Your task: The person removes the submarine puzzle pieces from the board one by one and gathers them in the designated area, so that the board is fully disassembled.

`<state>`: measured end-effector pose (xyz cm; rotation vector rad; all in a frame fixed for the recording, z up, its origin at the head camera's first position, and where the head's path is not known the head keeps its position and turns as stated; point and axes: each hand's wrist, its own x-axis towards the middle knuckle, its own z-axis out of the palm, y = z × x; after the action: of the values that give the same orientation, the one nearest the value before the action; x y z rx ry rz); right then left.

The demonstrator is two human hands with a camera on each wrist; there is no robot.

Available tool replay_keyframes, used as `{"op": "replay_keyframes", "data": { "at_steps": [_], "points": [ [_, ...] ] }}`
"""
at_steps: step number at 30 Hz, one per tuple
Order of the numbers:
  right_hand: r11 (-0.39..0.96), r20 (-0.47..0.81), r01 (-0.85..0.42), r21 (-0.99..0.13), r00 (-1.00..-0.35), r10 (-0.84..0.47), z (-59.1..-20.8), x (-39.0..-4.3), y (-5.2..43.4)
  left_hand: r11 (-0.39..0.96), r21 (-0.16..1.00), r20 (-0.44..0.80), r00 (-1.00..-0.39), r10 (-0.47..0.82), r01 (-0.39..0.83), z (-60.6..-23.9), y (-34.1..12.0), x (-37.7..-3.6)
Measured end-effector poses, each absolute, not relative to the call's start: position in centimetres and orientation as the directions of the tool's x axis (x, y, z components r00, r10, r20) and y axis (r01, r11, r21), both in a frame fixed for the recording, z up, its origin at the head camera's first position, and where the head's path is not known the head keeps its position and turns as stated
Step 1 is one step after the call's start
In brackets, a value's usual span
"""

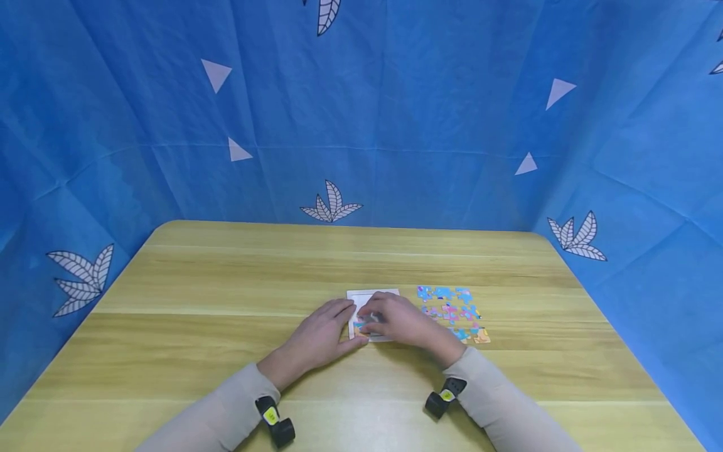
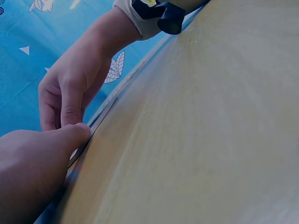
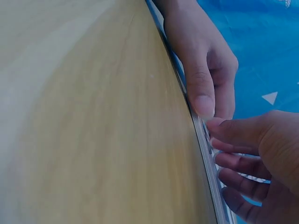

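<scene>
A small white puzzle tray (image 1: 373,292) lies on the table, with a few coloured pieces (image 1: 359,331) at its lower left corner. My left hand (image 1: 321,336) rests along the tray's left side, fingers extended and thumb at the front edge. Over the tray, my right hand (image 1: 398,319) has its fingers bent down, thumb and forefinger at a jigsaw piece (image 1: 360,319) that they mostly hide. The right wrist view shows the right hand's fingertips (image 3: 225,175) low along the tray's edge (image 3: 210,172), close to the left thumb. Loose jigsaw pieces (image 1: 450,310) lie right of the tray.
The loose pieces lie in rough rows on the wooden table (image 1: 226,282), near my right forearm (image 1: 497,395). A blue patterned cloth (image 1: 395,113) hangs behind and beside the table. Each wrist wears a strapped black camera (image 1: 446,397).
</scene>
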<state>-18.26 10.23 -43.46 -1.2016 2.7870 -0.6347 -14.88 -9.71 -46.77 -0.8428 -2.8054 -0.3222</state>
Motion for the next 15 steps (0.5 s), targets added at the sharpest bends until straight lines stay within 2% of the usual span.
{"op": "replay_keyframes", "data": {
  "at_steps": [15],
  "points": [
    [0.651,0.108,-0.638,-0.411,-0.743,-0.660,-43.76,-18.03,9.86,0.817,0.131,0.237,-0.818,0.524,0.561,-46.59,-9.63,-14.83]
  ]
}}
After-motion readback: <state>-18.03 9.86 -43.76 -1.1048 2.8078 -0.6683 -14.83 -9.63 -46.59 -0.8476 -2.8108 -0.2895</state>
